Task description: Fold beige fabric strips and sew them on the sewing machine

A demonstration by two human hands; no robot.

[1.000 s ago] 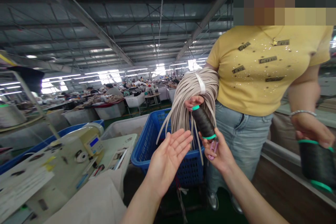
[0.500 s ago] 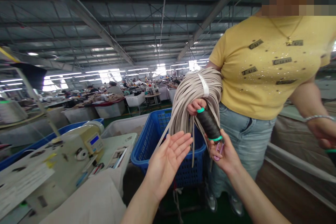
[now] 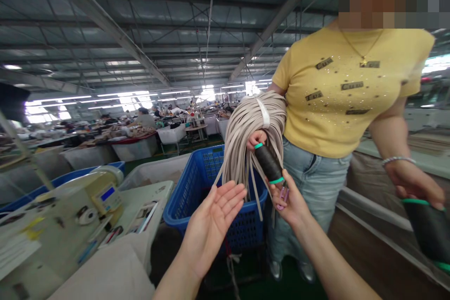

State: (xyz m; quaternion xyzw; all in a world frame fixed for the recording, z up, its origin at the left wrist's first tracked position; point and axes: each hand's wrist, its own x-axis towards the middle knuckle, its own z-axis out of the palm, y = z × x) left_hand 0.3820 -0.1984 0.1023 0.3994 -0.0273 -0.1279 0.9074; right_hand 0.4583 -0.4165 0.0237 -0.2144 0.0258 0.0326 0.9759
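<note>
My left hand (image 3: pixel 214 222) is palm up with its fingers stretched out and nothing on it. In my right hand (image 3: pixel 290 201) is a small pair of pink-handled scissors (image 3: pixel 282 197), held by the fingers. A black thread spool (image 3: pixel 269 164) with green ends touches my right hand at its lower end. The other person's hand (image 3: pixel 256 139) is at the spool's upper end. Over that person's arm hangs a thick bundle of beige strips (image 3: pixel 242 126), tied with a white band (image 3: pixel 263 113).
A person in a yellow shirt (image 3: pixel 337 98) stands close at right, with another black spool (image 3: pixel 427 232) in the other hand. A blue basket (image 3: pixel 176 206) is below the bundle. At left are a sewing machine (image 3: pixel 101 197) and its table (image 3: pixel 160 197).
The view has turned slightly right, so most things sit further left. The person's second spool has come mostly into view. My hands keep nearly the same pose.
</note>
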